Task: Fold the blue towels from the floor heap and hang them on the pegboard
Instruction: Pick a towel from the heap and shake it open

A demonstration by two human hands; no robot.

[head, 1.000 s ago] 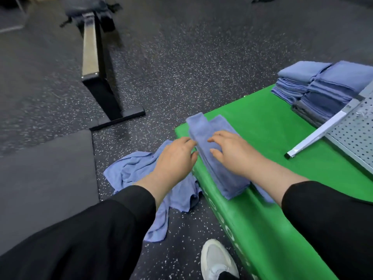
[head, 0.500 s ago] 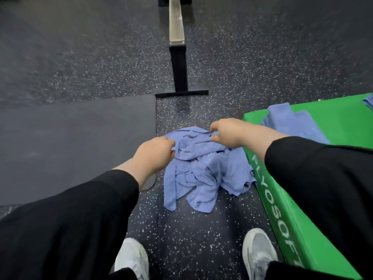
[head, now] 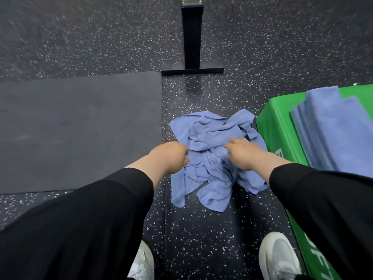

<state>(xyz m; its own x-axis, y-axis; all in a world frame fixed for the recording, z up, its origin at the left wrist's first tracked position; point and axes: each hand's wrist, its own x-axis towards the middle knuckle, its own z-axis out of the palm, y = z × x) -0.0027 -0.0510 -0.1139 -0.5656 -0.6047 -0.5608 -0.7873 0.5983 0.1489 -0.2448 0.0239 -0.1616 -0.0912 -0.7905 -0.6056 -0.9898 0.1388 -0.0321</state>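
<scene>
A crumpled heap of blue towels [head: 212, 138] lies on the speckled floor in front of my feet. My left hand [head: 169, 156] is at the heap's left edge with its fingers curled into the cloth. My right hand [head: 244, 152] reaches into the middle of the heap, its forefinger stretched out over the folds and the other fingers bent down onto the fabric. A folded blue towel [head: 335, 128] lies on top of the green foam box [head: 276, 130] to the right. The pegboard is out of view.
A dark rubber mat [head: 80, 128] covers the floor to the left. A black equipment foot with an upright rail [head: 191, 47] stands beyond the heap. My two white shoes [head: 276, 257] are at the bottom, close to the green box.
A second ago both hands pressed the folded towel on the green box. They have since moved down to the floor heap, and my view has tilted down and closer to it.
</scene>
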